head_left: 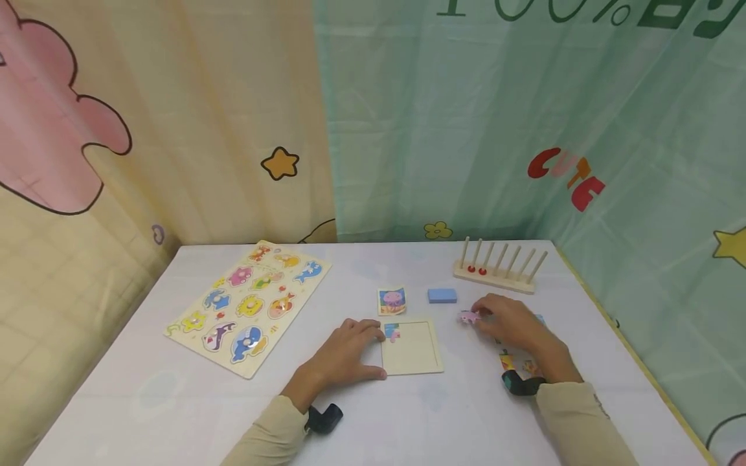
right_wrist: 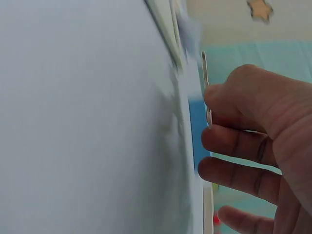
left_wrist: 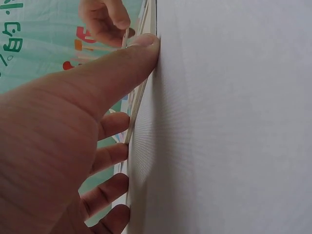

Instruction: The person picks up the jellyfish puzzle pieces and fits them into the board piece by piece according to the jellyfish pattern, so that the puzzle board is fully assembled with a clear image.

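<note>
Hands at the Tray: Left Steadying, Right Pinching Piece

Left hand [head_left: 348,353]: fingers spread, fingertips and thumb touching the left edge of the wooden tray [head_left: 416,355]. Right hand [head_left: 513,322]: thumb and forefinger pinch a thin pink piece [head_left: 468,317], located right of the tray, just above the counter [head_left: 431,421]. Joined printed pieces [head_left: 392,332] occupy the tray's far left corner. A picture card [head_left: 392,301] lies just beyond the tray; a blue block [head_left: 442,296] lies to its right. Further back stands a peg rack [head_left: 495,279] bearing two red beads. An animal puzzle board [head_left: 300,291] lies at left.
</note>
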`<state>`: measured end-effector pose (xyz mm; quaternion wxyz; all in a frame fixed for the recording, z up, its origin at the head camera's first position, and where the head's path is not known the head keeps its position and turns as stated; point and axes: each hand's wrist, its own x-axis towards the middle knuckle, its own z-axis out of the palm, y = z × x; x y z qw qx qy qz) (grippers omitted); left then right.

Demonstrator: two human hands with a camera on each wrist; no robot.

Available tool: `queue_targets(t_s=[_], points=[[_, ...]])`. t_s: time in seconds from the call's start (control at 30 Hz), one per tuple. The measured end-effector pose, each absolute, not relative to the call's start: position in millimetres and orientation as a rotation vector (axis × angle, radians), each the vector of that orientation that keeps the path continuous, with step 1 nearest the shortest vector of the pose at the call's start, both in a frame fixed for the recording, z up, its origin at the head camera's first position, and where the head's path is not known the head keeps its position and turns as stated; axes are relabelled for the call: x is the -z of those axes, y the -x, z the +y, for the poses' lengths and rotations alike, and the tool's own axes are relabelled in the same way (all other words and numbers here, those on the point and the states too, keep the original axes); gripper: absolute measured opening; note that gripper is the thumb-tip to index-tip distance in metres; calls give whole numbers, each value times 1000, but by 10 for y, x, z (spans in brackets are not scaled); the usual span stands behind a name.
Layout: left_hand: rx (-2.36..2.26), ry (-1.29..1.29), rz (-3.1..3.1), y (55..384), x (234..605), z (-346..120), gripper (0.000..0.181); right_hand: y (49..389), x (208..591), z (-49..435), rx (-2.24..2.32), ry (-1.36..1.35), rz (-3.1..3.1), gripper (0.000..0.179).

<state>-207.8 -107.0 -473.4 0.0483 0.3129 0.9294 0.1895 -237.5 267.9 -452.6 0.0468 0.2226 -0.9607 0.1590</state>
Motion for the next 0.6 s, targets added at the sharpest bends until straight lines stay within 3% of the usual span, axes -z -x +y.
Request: queue_targets(t_s=[0.27, 0.6], points=[[-570, -949, 2841, 2092, 4724, -1064, 63, 2460, 4519, 1694, -434, -881, -2985, 19], [-572, -975, 2848, 2090, 4711, -1063, 62, 2468, 4572, 1484, -439, -886, -2975, 19]])
